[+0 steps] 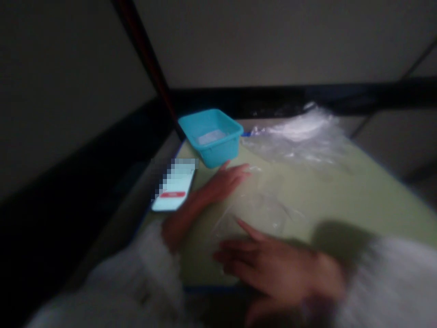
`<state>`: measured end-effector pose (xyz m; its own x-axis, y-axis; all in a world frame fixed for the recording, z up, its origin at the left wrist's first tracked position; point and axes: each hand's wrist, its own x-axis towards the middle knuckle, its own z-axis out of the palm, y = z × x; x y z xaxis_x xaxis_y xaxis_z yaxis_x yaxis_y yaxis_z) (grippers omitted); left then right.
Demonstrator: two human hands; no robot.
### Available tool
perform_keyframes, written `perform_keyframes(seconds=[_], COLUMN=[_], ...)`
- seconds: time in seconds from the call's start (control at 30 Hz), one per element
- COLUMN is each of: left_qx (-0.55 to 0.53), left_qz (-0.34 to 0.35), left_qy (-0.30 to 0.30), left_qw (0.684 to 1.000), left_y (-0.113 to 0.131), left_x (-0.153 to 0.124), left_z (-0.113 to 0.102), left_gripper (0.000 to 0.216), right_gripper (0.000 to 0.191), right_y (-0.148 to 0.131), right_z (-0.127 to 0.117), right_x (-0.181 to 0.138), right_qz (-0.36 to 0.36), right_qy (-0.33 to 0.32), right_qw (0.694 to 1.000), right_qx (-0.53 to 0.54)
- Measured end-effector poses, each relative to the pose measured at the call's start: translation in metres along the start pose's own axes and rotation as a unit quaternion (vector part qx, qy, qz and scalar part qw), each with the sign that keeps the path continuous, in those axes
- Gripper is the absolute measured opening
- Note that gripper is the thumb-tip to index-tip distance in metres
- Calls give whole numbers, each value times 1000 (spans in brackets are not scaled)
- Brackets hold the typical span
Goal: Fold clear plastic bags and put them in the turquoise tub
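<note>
A clear plastic bag lies flat on the pale yellow-green table, between my hands. My left hand rests at the bag's far left edge, palm down with its fingers stretched out. Over the near end of the bag is my right hand, its fingers extended and thumb apart; blur hides whether it presses on the plastic. Neither hand grips anything that I can see.
A turquoise plastic basket with a pale item inside stands at the far left corner. Crumpled clear plastic bags are heaped at the far edge. A lit phone lies by the left edge. Walls enclose the back.
</note>
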<state>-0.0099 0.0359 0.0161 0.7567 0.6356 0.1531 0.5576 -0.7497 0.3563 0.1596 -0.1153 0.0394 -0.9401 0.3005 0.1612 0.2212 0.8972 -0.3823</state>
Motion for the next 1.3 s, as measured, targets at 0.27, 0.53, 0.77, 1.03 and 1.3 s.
perform_keyframes(seconds=[0.27, 0.53, 0.77, 1.03, 1.3], left_qx=[41, 34, 31, 30, 36], left_qz=[-15, -44, -49, -40, -48], left_qy=[23, 30, 27, 38, 41], left_qw=[999, 998, 998, 998, 997], left_y=[-5, 5, 3, 2, 2], left_x=[-6, -8, -8, -9, -10], left_z=[-2, -6, -3, 0, 0], left_gripper=[42, 41, 40, 40, 40], right_gripper=[62, 67, 56, 52, 44], right_y=[2, 9, 1, 7, 45], right_z=[-10, -10, -23, -26, -63], right_x=[-2, -12, -7, -15, -83], right_qz=[-18, -36, -17, -61, 91], right_qy=[-12, -22, -105, -56, 79], right_qw=[999, 995, 991, 994, 992], right_qx=[48, 88, 85, 78, -35])
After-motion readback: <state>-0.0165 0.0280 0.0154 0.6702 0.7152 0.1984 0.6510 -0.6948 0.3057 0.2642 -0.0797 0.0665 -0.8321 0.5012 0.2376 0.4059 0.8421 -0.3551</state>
